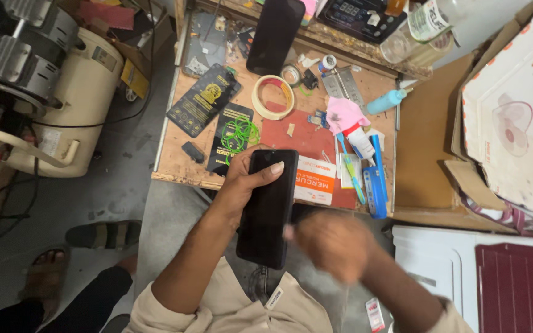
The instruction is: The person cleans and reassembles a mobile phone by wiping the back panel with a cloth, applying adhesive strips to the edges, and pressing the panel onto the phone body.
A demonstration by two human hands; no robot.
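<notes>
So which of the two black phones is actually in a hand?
The lower black phone, gripped by the left hand in front of the workbench. The other phone lies untouched at the bench's far edge.

The right hand [334, 243] was smeared by motion blur, so its fingers and whatever they touched could not be made out. The left hand's [248, 182] palm and fingers lay hidden behind the dark phone [269, 206]. The upper phone [274, 34] on the workbench [174, 166] was cut off by the top edge. The cardboard box [513, 117] ran off the right edge.
</notes>
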